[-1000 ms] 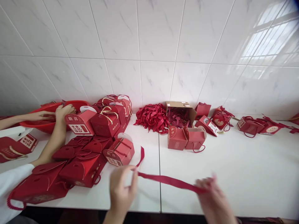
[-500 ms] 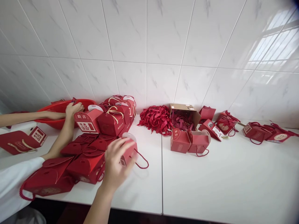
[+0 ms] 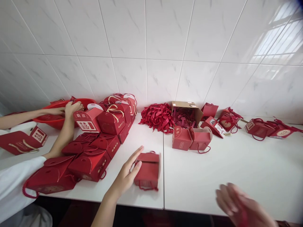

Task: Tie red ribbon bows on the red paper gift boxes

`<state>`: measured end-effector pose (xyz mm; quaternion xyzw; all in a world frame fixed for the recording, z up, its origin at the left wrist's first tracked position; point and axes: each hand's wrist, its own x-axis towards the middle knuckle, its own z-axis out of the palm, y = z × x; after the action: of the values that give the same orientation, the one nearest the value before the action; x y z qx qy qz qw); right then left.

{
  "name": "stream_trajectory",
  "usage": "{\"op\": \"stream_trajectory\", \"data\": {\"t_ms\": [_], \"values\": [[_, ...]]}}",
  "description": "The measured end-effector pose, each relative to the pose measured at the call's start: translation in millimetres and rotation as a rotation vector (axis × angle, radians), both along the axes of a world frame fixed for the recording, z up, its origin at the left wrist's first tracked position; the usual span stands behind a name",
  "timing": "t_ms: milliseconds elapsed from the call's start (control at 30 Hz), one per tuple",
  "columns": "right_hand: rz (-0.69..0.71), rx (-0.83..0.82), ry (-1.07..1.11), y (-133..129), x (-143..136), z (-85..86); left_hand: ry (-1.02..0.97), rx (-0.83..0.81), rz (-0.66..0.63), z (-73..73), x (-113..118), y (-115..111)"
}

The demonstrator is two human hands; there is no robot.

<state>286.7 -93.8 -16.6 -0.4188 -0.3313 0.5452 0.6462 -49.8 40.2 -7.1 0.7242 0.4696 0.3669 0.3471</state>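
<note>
On the white table in the lower middle stands a small red gift box [image 3: 148, 170] with a red cord handle, its top toward me. My left hand [image 3: 125, 176] lies along the box's left side, fingers stretched out and thumb at the near top edge. My right hand [image 3: 236, 201], blurred, is over the table's front edge at lower right. Its fingers are curled, and a red strip like ribbon [image 3: 243, 216] shows at the palm. Left of my left hand sit several closed red gift boxes [image 3: 90, 165] in rows.
Against the tiled wall are a heap of red ribbons [image 3: 157, 118] and a cardboard box [image 3: 187, 105] of darker strips. Two joined-looking red boxes [image 3: 181, 138] stand before it. More boxes [image 3: 260, 129] lie right. At left, another person's hands [image 3: 72, 107] reach into a red basin [image 3: 44, 118].
My left hand has moved right and down from the rows, and the small red box has come with it, turned round. My right hand has entered at lower right.
</note>
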Motion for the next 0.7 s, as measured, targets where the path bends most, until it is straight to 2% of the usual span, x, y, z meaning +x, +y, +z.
{"op": "stream_trajectory", "data": {"t_ms": [67, 167, 233, 433, 533, 700], "values": [[0.176, -0.080, 0.031, 12.9, -29.2, -0.7, -0.029, -0.092, -0.035, 4.5, 13.3, -10.5], [0.270, -0.126, -0.007, 24.3, -70.1, -1.3, -0.051, -0.169, 0.020, 6.1, 32.9, -18.8], [0.302, -0.116, -0.018, 26.7, -86.0, -1.3, -0.045, -0.160, 0.066, 3.7, 42.3, -21.4], [0.349, -0.003, -0.163, 27.7, -97.2, 0.2, -0.044, -0.106, 0.189, -9.4, 52.5, -25.6], [0.390, 0.026, -0.241, 29.2, -104.0, 1.4, -0.050, -0.099, 0.199, -10.8, 54.1, -25.9], [0.348, 0.023, -0.275, 29.3, -110.4, 0.3, -0.064, -0.109, 0.202, -9.9, 54.4, -25.1]]}}
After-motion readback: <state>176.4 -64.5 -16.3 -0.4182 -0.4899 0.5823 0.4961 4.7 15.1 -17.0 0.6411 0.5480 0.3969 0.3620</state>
